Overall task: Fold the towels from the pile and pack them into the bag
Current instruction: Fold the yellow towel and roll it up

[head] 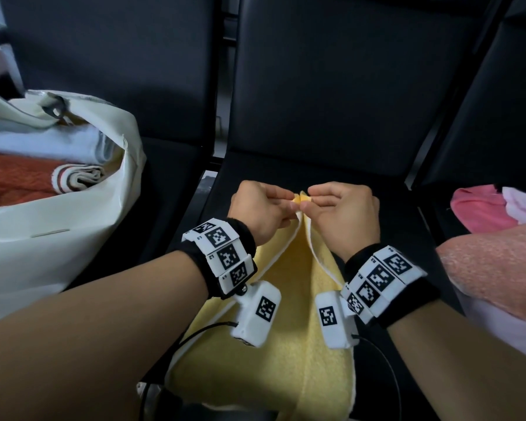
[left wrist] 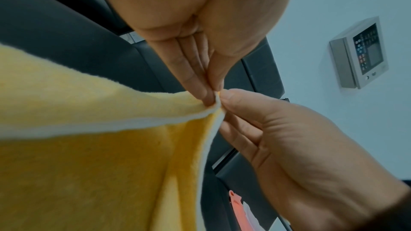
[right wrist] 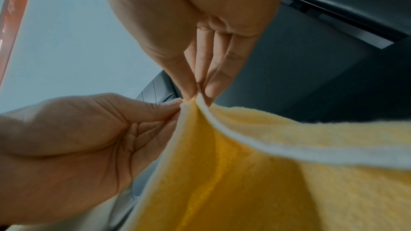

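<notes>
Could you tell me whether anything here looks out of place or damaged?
Nothing stands out: both the left hand and right hand pinch the yellow towel at adjoining corners.

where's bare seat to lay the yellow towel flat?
Middle black seat beyond both hands is bare, bordered by its backrest and the yellow towel. Crowded: white bag fills the left seat, the pink towel pile the right.

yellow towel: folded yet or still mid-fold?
Mid-fold. Both hands, left and right, pinch corners of the yellow towel brought together above the seat; the rest hangs loosely, not laid flat.
</notes>
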Demonstrator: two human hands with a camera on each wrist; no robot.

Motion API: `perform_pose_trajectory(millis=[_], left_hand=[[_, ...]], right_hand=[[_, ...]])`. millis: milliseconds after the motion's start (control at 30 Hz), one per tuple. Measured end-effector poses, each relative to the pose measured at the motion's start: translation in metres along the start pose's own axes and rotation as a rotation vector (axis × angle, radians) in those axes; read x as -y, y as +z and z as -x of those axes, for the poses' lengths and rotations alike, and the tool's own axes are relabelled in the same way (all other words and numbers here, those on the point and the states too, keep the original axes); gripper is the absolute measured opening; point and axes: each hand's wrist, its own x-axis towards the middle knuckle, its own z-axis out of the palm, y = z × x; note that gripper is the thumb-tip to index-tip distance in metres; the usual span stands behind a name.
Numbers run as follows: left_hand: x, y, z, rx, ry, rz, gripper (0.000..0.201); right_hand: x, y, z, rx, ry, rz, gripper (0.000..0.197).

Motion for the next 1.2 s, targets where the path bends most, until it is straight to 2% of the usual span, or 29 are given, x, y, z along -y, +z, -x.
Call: perform_pose_trajectory(millis=[300, 433, 533, 633, 700, 800, 900, 1100, 1200], left_hand=[[-0.001, -0.002, 0.003, 0.028, 0.013, 0.059, 0.016], [-0.001, -0.001, 0.002, 0.016, 0.031, 0.074, 0.011], [0.0, 0.001, 0.002, 0.039, 0.059, 0.077, 0.012], [0.0, 0.001, 0.002, 0.067, 0.103, 0.041, 0.018], [0.0, -0.001, 0.002, 0.073, 0.139, -0.049, 0.023], [0.0, -0.004, 0.002, 0.088, 0.253, -0.411, 0.025], [-0.002, -0.007, 0.002, 0.08, 0.278, -0.632, 0.01], [-0.001, -0.015, -0.009, -0.078, 0.232, -0.636, 0.011], [-0.004, -0.02, -0.012, -0.079, 0.194, -0.634, 0.024]], right_hand=[[0.003, 0.001, 0.004, 0.081, -0.061, 0.008, 0.03], [0.003, 0.0, 0.005, 0.118, -0.052, -0.016, 0.039], [0.002, 0.0, 0.004, 0.09, -0.046, 0.0, 0.041], [0.002, 0.0, 0.002, 0.062, -0.05, -0.014, 0.034], [0.003, 0.0, 0.001, 0.059, -0.053, -0.032, 0.03], [0.005, -0.002, 0.001, 0.061, -0.086, -0.052, 0.024], [0.009, -0.002, 0.001, 0.078, -0.137, -0.078, 0.021], [0.009, 0.0, -0.001, 0.044, -0.163, -0.156, 0.016], [0.007, -0.001, -0.003, -0.001, -0.149, -0.148, 0.011]])
